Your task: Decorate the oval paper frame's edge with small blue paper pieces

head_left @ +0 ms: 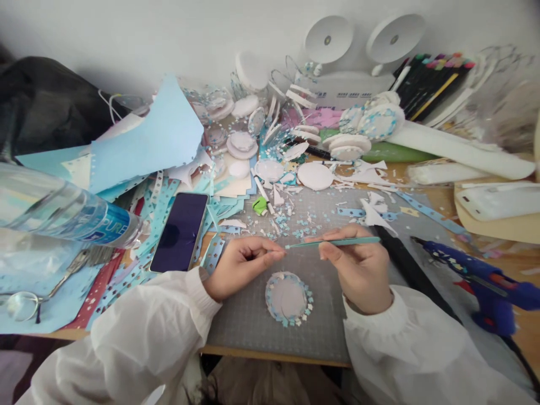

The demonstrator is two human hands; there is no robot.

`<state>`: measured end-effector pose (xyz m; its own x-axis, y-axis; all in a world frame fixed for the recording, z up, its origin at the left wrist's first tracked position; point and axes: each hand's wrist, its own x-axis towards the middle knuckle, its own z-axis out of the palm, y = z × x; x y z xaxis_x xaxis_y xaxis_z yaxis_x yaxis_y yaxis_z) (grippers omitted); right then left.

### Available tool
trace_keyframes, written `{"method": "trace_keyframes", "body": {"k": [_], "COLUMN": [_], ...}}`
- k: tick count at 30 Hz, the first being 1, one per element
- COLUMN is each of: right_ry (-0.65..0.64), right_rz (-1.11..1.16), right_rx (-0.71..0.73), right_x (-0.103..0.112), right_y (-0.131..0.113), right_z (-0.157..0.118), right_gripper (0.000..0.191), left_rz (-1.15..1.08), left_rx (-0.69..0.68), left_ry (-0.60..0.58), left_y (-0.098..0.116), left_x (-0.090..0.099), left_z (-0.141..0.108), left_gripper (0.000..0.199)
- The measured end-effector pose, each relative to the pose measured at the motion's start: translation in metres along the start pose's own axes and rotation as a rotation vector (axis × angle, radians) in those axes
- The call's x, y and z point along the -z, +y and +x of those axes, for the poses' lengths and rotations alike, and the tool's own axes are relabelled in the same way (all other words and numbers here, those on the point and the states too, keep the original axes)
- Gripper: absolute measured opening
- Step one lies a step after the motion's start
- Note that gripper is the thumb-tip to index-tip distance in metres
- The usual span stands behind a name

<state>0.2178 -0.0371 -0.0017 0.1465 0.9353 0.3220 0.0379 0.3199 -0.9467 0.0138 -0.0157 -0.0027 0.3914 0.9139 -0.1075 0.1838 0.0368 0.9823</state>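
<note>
Pinched in my right hand (pixel 361 264) are teal tweezers (pixel 350 242), their tip pointing left at a tiny pale piece (pixel 287 247). My left hand (pixel 248 263) is closed, thumb and forefinger pressed together beside that tip; what they hold, if anything, is too small to tell. Below and between both hands, a white paper disc (pixel 287 298) lies flat on the grey cutting mat (pixel 324 332). Small blue and white flower pieces ring its edge. More tiny blue pieces (pixel 301 228) are scattered on the mat beyond my hands.
A phone (pixel 180 232), a water bottle (pixel 71 208) and scissors (pixel 63 281) lie at the left among blue paper sheets (pixel 147 138). Decorated discs (pixel 377 121) and paper scraps (pixel 373 211) crowd the back. A blue glue gun (pixel 485 281) is at the right.
</note>
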Motion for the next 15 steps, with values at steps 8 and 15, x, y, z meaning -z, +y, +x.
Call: {"method": "trace_keyframes", "body": {"k": [8, 15], "right_ry": [0.113, -0.378], "right_rz": [-0.337, -0.886], "right_rx": [0.456, 1.083], "right_x": [0.003, -0.014], "right_y": [-0.020, -0.057], "right_z": [0.006, -0.007], "right_gripper": [0.021, 0.023], "left_rz": [-0.138, -0.321], "left_rx": [-0.014, -0.001], "left_ry": [-0.039, -0.204], "left_y": [0.005, -0.005], "left_x": [0.003, 0.007], "left_z": [-0.001, -0.005], "left_gripper": [0.039, 0.053]}}
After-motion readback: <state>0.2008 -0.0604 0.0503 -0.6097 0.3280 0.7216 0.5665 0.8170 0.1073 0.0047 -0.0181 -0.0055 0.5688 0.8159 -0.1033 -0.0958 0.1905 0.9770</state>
